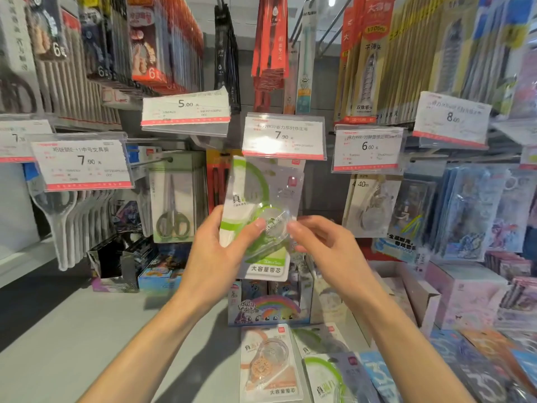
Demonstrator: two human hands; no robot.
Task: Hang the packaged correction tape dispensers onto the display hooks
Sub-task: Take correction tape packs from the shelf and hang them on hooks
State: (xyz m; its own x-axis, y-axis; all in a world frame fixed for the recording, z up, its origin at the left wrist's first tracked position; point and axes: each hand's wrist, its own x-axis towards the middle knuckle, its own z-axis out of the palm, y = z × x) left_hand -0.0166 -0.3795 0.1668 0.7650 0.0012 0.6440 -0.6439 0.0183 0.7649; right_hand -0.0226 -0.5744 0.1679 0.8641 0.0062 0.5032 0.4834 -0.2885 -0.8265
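Observation:
I hold a green-and-white packaged correction tape dispenser (255, 210) upright in front of the display, its top edge just under the 7.90 price tag (283, 138). My left hand (218, 251) grips its left side, thumb on the clear blister. My right hand (319, 245) pinches the right side of the blister. The hook behind the tag is hidden by the tag and the package. On the shelf below lie more packages: an orange one (268, 365) and a green one (322, 379).
Scissors packs (173, 199) hang to the left, another correction tape pack (372, 205) under the 6.00 tag to the right. A pony-themed box (267, 309) stands on the grey shelf (87, 330) right below my hands. Blue packs and boxes crowd the right.

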